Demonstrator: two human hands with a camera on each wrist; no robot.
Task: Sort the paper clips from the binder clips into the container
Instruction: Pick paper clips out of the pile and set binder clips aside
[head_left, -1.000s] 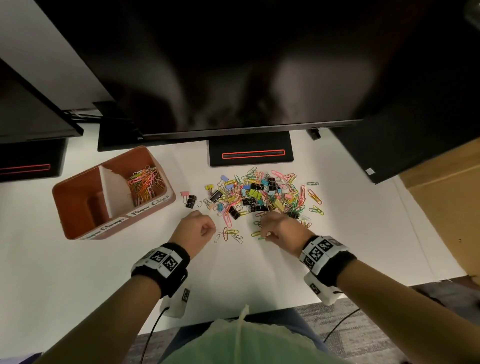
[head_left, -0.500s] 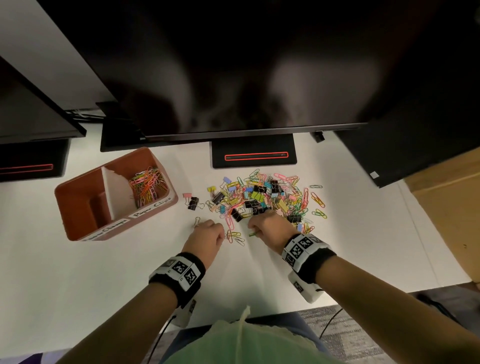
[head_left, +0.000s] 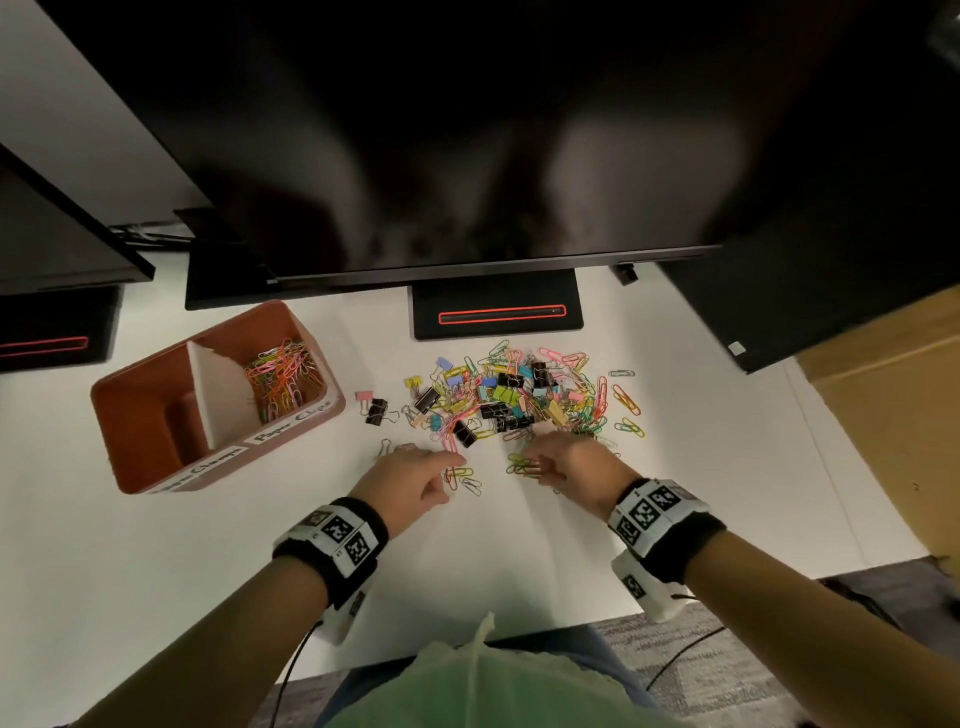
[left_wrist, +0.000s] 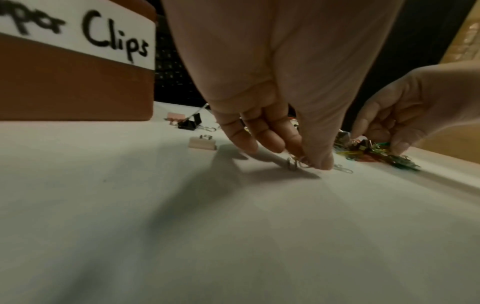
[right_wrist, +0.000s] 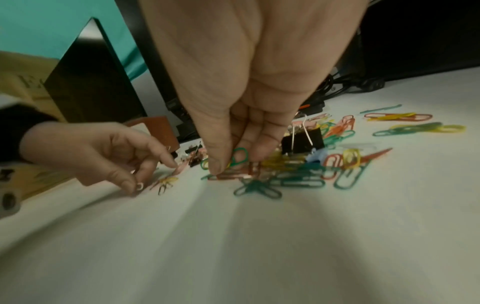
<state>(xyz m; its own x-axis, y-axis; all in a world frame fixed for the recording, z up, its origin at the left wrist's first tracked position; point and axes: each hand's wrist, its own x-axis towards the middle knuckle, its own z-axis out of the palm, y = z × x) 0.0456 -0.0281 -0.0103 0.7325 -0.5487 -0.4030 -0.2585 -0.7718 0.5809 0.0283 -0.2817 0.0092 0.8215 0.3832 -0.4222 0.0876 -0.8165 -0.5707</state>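
A brown container (head_left: 317, 364) stands at the left. Its right compartment holds coloured paper clips (head_left: 280, 379), and the label (left_wrist: 78, 39) reads "Paper Clips". A mixed pile of paper clips and binder clips (head_left: 519, 400) lies mid-table. My left hand (head_left: 452, 467) is at the pile's near-left edge. Its thumb and fingers pinch a silver paper clip (left_wrist: 293, 163) against the table, as the left hand (left_wrist: 306, 162) shows close up. My right hand (head_left: 535, 465) is at the pile's near edge. Seen from the wrist, the right hand (right_wrist: 233, 162) pinches a green paper clip (right_wrist: 240, 155).
Two stray binder clips (head_left: 374, 410) lie between the container and the pile. A black monitor (head_left: 467, 156) overhangs the back of the white table (head_left: 156, 561), with its stand (head_left: 496, 312) behind the pile. A black binder clip (right_wrist: 302, 142) sits right beyond my right fingers.
My left hand has shifted right from a loose fist to the stray clips in front of the pile, with its fingers lowered onto one. My right hand stays at the pile's near edge.
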